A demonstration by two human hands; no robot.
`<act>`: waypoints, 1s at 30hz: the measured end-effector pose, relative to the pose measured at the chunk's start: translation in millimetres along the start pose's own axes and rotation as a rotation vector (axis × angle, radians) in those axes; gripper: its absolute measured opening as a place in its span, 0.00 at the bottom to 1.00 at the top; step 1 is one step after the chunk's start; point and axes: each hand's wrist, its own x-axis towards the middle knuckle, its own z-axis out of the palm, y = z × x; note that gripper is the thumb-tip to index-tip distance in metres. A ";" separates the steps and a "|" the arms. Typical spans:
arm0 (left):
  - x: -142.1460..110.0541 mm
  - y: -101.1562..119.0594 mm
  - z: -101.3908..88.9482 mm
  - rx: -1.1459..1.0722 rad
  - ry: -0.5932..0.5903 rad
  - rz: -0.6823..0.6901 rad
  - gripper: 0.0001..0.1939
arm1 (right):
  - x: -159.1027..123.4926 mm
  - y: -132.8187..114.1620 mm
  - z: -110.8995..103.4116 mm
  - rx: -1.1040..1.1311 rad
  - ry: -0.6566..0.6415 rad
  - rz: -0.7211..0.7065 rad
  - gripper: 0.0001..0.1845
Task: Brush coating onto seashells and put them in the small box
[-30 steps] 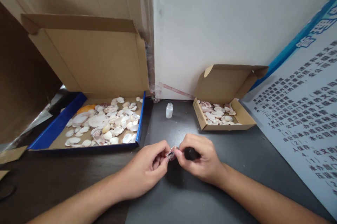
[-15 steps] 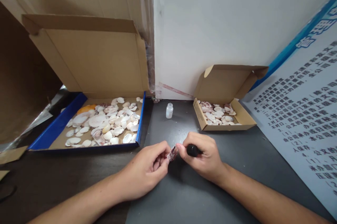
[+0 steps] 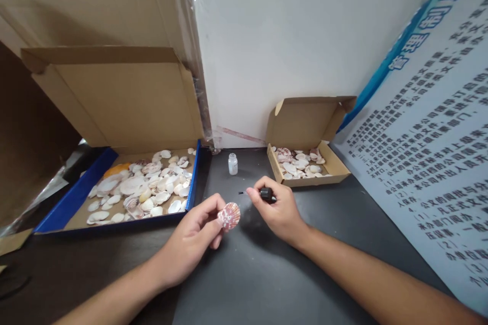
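Between the thumb and fingers of my left hand [image 3: 198, 233] is a reddish, ribbed scallop shell [image 3: 231, 215], its patterned face turned toward me. My right hand [image 3: 280, 211] is closed around a small brush with a black cap [image 3: 266, 194]; its thin dark tip points left, above and to the right of the shell and apart from it. Behind the hands, a small clear glass bottle [image 3: 233, 165] stands upright and uncapped on the dark tabletop [image 3: 267, 284], with whitish contents or a pale label.
To the left, an open blue-edged cardboard box [image 3: 72, 215] holds many mixed shells. A smaller open cardboard box [image 3: 328, 180] with shells stands at the back right. A printed board [image 3: 427, 137] leans along the right side, and a white panel [image 3: 305, 25] rises behind.
My hands have moved apart. The shell is turned so its ribbed face shows, and the brush tip, hidden before, is now visible away from it. The camera view has shifted slightly right.
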 end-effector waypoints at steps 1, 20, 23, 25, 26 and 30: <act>0.7 0.5 0.7 0.006 0.009 0.003 0.15 | 0.1 -0.6 -0.2 0.015 -0.002 0.006 0.14; 11.8 -14.9 2.8 -0.084 0.002 -0.121 0.16 | -5.5 -1.0 -0.4 -0.028 -0.116 -0.304 0.06; 10.4 -14.3 1.3 -0.074 0.002 -0.126 0.16 | -5.1 -0.8 0.1 -0.058 -0.072 -0.240 0.05; 10.1 -14.5 0.1 -0.070 0.003 -0.125 0.16 | -5.2 -1.1 0.0 -0.050 -0.059 -0.209 0.05; 10.0 -14.8 -0.5 -0.068 0.004 -0.126 0.16 | -5.4 -1.4 -0.2 -0.037 -0.071 -0.216 0.05; 9.7 -16.4 -2.3 -0.064 -0.008 -0.120 0.15 | -5.6 -1.4 -0.2 -0.016 -0.154 -0.324 0.03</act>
